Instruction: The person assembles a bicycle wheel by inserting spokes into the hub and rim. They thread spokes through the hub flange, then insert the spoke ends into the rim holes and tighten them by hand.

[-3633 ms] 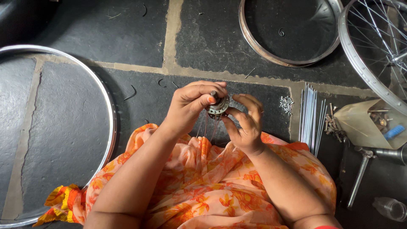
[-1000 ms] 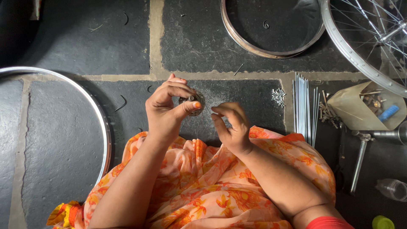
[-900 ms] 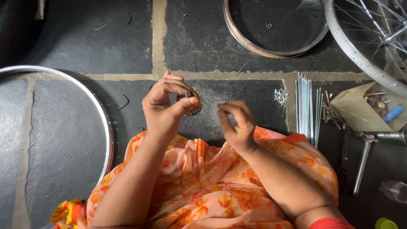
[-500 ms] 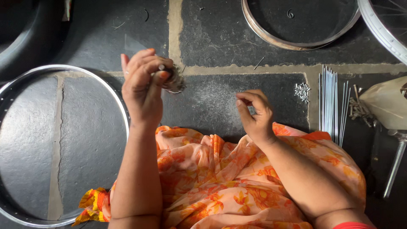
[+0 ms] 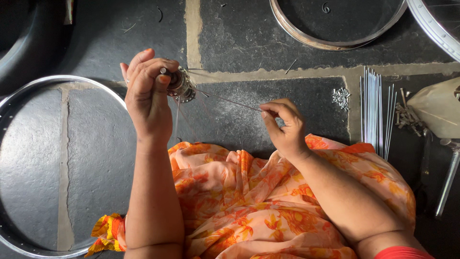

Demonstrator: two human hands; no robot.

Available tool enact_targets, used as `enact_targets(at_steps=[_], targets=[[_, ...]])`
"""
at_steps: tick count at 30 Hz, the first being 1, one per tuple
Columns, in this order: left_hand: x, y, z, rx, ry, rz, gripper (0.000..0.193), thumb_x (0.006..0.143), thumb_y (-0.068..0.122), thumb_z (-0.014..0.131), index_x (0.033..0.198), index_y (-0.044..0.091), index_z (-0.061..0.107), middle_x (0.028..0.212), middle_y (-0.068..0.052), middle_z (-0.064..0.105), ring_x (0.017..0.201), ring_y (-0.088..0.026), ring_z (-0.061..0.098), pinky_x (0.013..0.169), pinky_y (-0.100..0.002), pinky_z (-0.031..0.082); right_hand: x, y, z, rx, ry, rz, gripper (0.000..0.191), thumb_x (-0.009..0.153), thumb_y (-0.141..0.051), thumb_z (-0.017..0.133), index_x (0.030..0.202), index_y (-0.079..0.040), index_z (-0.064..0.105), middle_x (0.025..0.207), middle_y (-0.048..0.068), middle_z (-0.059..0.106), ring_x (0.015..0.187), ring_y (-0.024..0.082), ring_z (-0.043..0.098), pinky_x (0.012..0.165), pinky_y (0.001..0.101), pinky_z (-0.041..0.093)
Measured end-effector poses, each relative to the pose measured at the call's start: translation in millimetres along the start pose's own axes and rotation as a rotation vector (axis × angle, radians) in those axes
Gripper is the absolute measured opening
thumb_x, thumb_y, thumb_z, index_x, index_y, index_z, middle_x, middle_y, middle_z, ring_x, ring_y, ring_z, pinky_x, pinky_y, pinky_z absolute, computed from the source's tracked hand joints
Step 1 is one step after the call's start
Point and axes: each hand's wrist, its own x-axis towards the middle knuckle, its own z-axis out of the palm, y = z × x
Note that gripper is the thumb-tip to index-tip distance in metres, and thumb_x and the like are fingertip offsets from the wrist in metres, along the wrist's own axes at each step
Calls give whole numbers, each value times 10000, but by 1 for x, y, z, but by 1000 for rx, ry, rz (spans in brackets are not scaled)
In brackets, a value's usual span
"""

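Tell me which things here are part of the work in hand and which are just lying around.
In hand:
left hand holding the wheel hub
right hand pinching a thin spoke

Lying about:
spoke bundle
small nipple pile
bare rim
second rim

Small metal wheel hub (image 5: 182, 86), flanged, pinched in left-hand fingertips; thin spoke (image 5: 230, 101) runs from it rightwards, far end in right-hand pinch.
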Motion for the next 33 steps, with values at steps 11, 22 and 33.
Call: enact_targets(at_steps=[11, 22, 33], targets=[[-2, -12, 2, 40, 93, -51, 48, 1031, 199, 750, 1032, 151, 747, 1135, 66, 751, 1388, -188, 558, 1346, -523, 40, -2, 5, 7, -64, -324, -157, 87, 912, -4, 709, 979, -58, 719, 944, 55, 701, 796, 155, 695, 664, 263, 587], [-3, -20, 6, 72, 191, -49, 163, 908, 219, 889, 970, 170, 746, 1074, 74, 735, 1327, -175, 592, 1339, -520, 74, -6, -13, 10, -231, -545, -238, 76, 860, -72, 741, 929, -82, 710, 913, 35, 686, 783, 224, 725, 659, 342, 595], [-4, -13, 13, -9, 133, -76, 104, 953, 115, 826, 1019, 130, 747, 1105, 50, 736, 1318, -179, 577, 1334, -540, 87, -7, -10, 10, -247, -516, -225, 92, 861, -54, 724, 944, -87, 700, 917, 19, 691, 803, 216, 723, 669, 333, 593]])
